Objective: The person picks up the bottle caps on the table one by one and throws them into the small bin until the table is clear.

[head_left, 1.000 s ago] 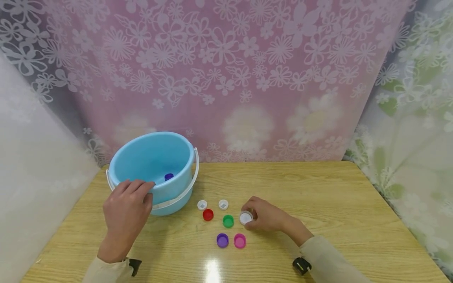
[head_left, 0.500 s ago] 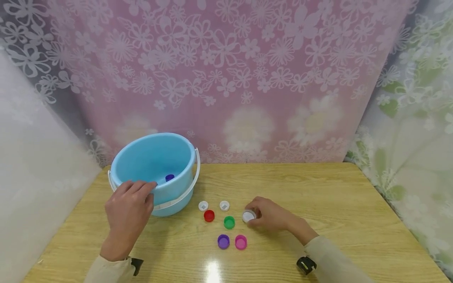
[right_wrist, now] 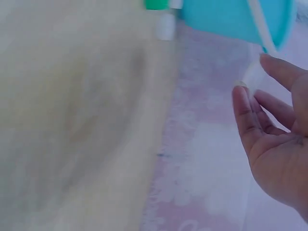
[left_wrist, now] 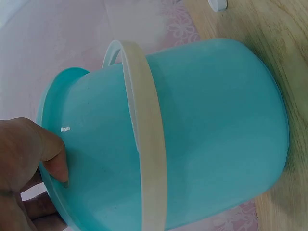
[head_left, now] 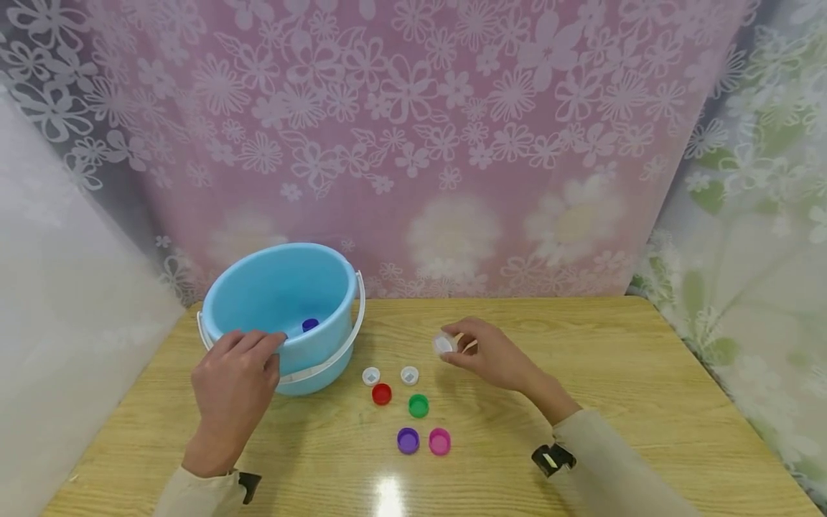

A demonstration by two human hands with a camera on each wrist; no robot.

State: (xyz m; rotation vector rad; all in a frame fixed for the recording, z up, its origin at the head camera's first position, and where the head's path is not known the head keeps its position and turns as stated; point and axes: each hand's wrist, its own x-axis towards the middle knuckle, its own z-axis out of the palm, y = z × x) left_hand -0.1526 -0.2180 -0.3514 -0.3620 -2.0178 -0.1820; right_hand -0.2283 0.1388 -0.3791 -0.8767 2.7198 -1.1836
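- Danger here: the right hand (head_left: 494,355) has just a fingertip pinch, barely parted, on the pale cap (head_left: 443,345); a slackening thumb could spill it.
- The left hand (head_left: 232,380) grips the blue bucket (head_left: 316,348) at its rim; a tug might tip it!
- That cap: round, whitish, above the table (head_left: 549,323), right of the bucket.

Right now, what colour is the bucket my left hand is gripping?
The bucket is light blue, best seen in the head view.

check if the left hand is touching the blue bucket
Touching: the left wrist view shows the left hand gripping the blue bucket at its rim, thumb against the outside.
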